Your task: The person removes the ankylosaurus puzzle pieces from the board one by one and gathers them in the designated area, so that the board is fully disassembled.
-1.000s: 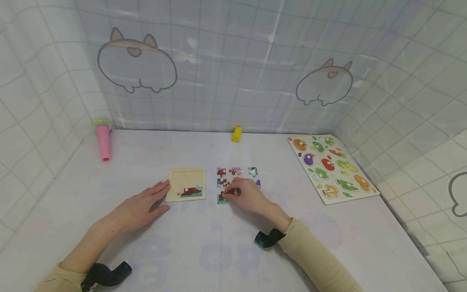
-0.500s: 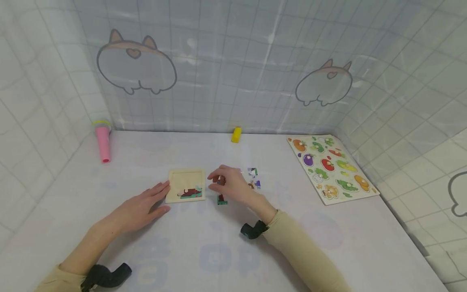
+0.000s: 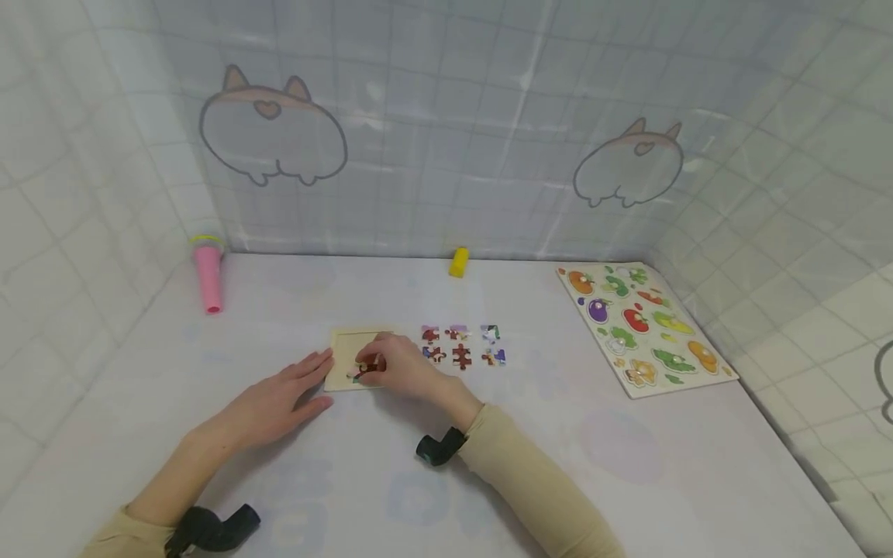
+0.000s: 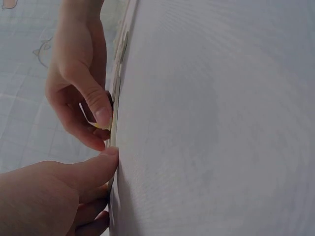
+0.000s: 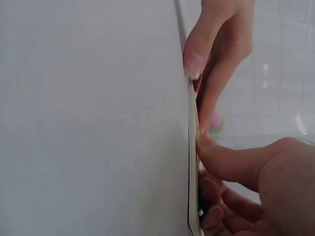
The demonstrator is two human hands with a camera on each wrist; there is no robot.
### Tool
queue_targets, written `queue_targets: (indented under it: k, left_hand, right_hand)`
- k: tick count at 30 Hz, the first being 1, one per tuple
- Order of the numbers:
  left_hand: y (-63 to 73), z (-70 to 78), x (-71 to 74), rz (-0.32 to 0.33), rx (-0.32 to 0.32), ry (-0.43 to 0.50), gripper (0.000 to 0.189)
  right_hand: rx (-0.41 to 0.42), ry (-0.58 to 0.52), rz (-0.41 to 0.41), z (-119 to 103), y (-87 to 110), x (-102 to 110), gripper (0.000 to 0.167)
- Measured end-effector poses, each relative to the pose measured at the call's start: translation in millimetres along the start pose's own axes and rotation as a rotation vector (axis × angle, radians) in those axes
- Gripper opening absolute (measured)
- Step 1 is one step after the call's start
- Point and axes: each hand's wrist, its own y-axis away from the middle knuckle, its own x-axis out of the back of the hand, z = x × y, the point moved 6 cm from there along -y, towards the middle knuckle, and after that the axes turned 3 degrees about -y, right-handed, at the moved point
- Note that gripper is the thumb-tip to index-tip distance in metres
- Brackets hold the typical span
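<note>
A square wooden puzzle tray point(image 3: 343, 341) lies on the table, with a few picture pieces in its lower part. My left hand point(image 3: 282, 399) lies flat at its left side, fingers extended and fingertips at the rim; the left thumb point(image 4: 98, 169) shows close to the tray edge. Over the tray's lower right my right hand point(image 3: 405, 368) pinches a small jigsaw piece point(image 3: 372, 367) between thumb and fingertips, down at the tray's surface. The fingers largely hide that piece. Several loose jigsaw pieces point(image 3: 462, 356) lie in two rows to the right of the tray.
A vegetable peg board point(image 3: 645, 333) lies at the right. A yellow block point(image 3: 458, 263) is at the back edge, and a pink toy microphone point(image 3: 209, 277) is at the back left. Tile-patterned sheets point(image 3: 418, 139) wall the table at the back and sides.
My right hand has moved left from the loose pieces to the tray. The lower-left loose piece is gone from its spot on the table. My left hand stays at the tray's edge.
</note>
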Motion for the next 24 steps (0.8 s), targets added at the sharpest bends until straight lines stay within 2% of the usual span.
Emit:
queue_targets:
  k: [5, 24]
  left_hand:
    - [-0.9, -0.3, -0.6, -0.005, 0.018, -0.005, 0.072]
    - [-2.9, 0.0, -2.3, -0.009, 0.007, -0.012, 0.072]
  right_hand:
    - [0.014, 0.014, -0.001, 2.4, 2.6, -2.9, 0.027]
    - [-0.017, 0.028, 0.006, 4.9, 5.7, -3.4, 0.028]
